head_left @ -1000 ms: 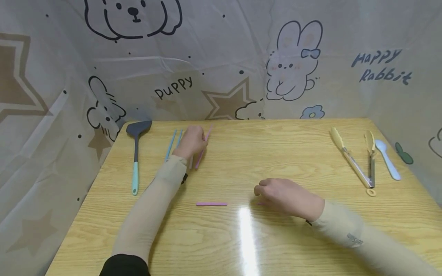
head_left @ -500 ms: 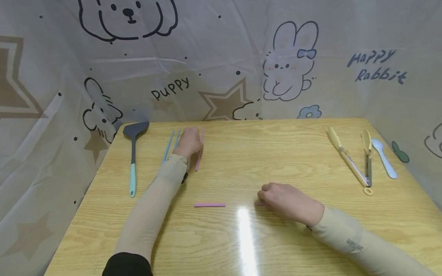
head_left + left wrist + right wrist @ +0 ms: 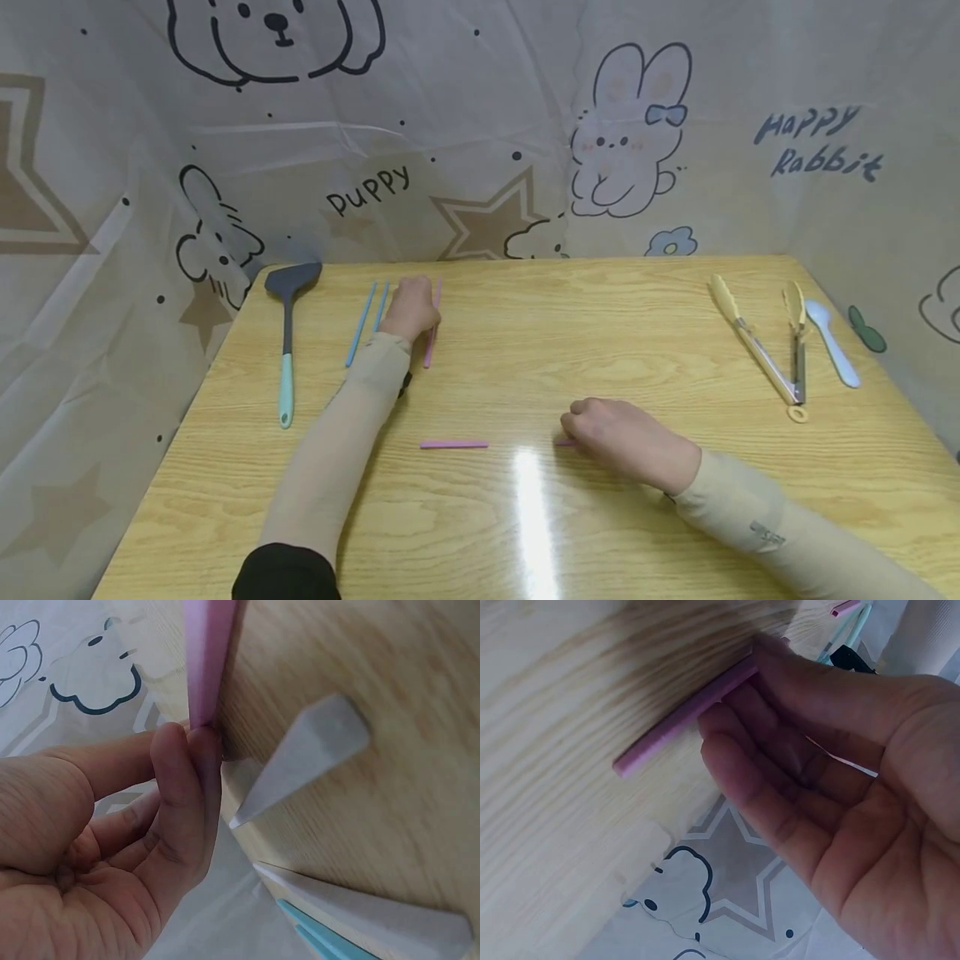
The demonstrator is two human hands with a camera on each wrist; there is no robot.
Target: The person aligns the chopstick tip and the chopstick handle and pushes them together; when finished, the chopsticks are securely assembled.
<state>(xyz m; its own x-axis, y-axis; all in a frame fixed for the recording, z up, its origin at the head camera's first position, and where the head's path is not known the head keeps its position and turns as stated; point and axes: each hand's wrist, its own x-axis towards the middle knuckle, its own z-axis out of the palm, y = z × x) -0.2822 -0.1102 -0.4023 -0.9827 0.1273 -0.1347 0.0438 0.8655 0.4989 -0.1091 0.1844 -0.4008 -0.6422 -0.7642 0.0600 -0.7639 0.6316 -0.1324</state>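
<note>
At the back left of the table, my left hand (image 3: 408, 308) pinches the far end of a pink stick (image 3: 208, 660) between thumb and fingertips. Two whitish-grey sticks (image 3: 307, 754) lie beside it, mostly covered by the hand in the head view. Left of these are two blue sticks (image 3: 361, 325), side by side. My right hand (image 3: 630, 442), front right of centre, holds another pink stick (image 3: 675, 724) between thumb and fingers, low at the wood. A third pink stick (image 3: 453, 445) lies crosswise to its left, apart from both hands.
A spatula (image 3: 287, 350) with a dark blade and mint handle lies at the left edge. Spread-open tongs (image 3: 768, 362) with cream tips and a light blue spoon (image 3: 834, 343) lie on the right. Printed cloth (image 3: 480, 125) hangs behind the wooden table (image 3: 637, 333).
The pink stick in my left hand has swung from a rightward slant to nearly in line with the others. My right hand has shifted slightly right. The head view has drifted a little.
</note>
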